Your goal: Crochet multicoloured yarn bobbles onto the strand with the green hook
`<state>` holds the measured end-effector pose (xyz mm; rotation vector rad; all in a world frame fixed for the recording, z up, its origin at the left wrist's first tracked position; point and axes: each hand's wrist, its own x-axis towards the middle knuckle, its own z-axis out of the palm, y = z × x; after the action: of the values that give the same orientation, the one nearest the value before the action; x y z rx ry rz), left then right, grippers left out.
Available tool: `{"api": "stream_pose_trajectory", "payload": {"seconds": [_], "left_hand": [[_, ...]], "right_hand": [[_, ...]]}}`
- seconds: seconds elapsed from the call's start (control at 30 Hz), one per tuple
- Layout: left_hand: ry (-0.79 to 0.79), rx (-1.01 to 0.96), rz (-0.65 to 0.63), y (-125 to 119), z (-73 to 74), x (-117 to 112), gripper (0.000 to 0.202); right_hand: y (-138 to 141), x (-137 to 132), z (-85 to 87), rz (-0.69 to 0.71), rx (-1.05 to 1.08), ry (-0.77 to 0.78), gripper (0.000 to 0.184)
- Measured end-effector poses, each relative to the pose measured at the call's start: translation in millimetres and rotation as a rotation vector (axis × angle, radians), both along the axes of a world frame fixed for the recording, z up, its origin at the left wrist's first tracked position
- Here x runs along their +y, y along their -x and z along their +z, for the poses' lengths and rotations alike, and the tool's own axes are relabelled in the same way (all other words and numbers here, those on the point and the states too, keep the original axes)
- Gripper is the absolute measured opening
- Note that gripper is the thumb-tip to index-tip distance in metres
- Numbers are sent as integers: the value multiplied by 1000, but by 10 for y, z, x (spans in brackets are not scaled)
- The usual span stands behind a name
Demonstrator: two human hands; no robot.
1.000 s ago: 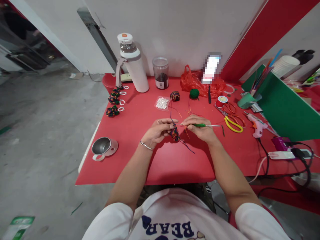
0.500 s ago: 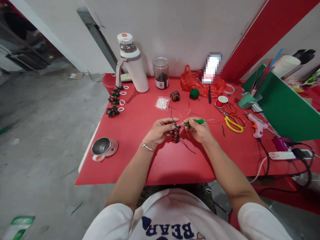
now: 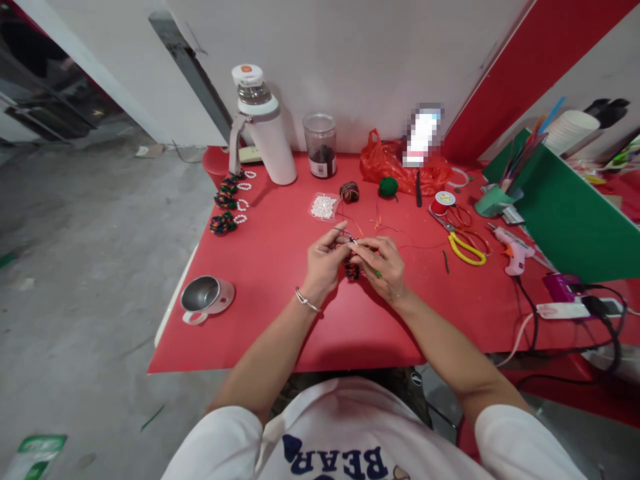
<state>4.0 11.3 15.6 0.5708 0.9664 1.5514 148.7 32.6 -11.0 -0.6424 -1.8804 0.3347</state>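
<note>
A small dark multicoloured crochet piece point(image 3: 352, 271) hangs between my hands over the red tabletop. My left hand point(image 3: 324, 261) pinches its upper edge, with the index finger raised and dark yarn running over it. My right hand point(image 3: 384, 264) is closed around a crochet hook point(image 3: 379, 274); most of its green handle is hidden in the palm, and the metal tip meets the yarn near the left fingertips. Beyond the hands lie a multicoloured yarn ball point(image 3: 349, 192), a green yarn ball point(image 3: 388, 187) and a packet of white beads point(image 3: 324, 207).
Several crochet pieces with bead loops point(image 3: 226, 223) line the left side, above a metal cup point(image 3: 208, 297). A white flask point(image 3: 273, 143) and a jar point(image 3: 321, 147) stand at the back. To the right are yellow-handled scissors point(image 3: 467, 251), a pink glue gun point(image 3: 517, 255) and a power strip point(image 3: 565, 311).
My right hand has turned and moved in against the left, so the hook's handle is now mostly covered. The left index finger has risen with the yarn over it.
</note>
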Motion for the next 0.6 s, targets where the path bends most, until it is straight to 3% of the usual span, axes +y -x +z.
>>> {"api": "stream_pose_trajectory", "payload": {"seconds": [0.1,0.23,0.37,0.6], "left_hand": [[60,-148,-183,88,-3,1,49],[112,-182,-349,252,10,14,44],[105,-101,-369,345,43,36,40],[94,-58,-354,373,76,54,39]], "right_hand": [[-16,40,-41,17,52,6,27],[-106,171,11,191,83,185,22],[-223,305,127,319,29,325,24],[-280,354,187,327,17,286,22]]}}
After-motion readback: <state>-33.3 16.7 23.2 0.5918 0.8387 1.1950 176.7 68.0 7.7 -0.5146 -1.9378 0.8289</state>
